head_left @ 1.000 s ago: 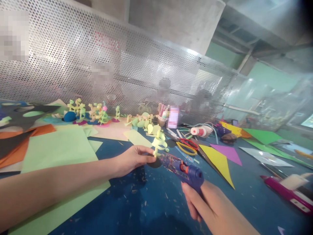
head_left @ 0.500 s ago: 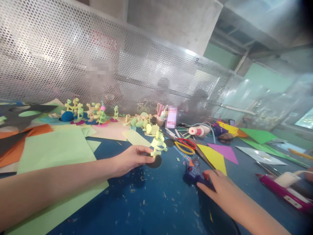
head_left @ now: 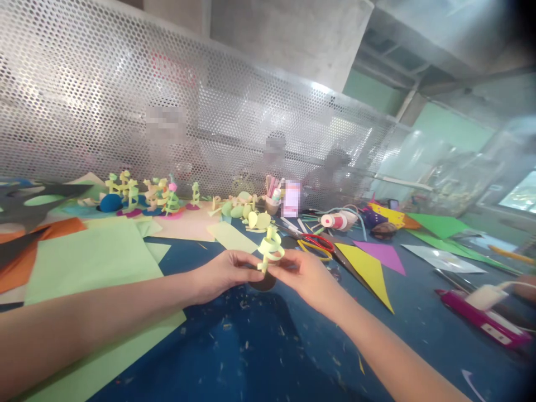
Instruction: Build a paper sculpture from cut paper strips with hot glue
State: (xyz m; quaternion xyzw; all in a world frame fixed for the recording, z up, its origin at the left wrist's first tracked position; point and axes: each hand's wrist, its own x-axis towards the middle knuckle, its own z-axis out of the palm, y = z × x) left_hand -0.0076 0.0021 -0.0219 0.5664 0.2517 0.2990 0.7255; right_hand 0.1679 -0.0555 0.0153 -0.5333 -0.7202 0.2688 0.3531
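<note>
A pale yellow-green curled paper figure stands upright over a dark round paper disc on the blue table. My left hand pinches its lower part from the left, thumb and fingertips at the base. From the right, my right hand closes thumb and fingers on the same paper figure. A small part of the dark blue glue gun shows behind my right hand; most of it is hidden. Scissors with red and yellow handles lie just beyond my right hand.
Light green sheets lie under and beside my left forearm. Similar curled paper figures stand at the back left. A yellow paper, a white and red bottle and a magenta power strip are rightward. A perforated metal screen rises behind.
My right hand has let go of the glue gun and moved left to the curled paper figure. My left hand stays in nearly the same place on it.
</note>
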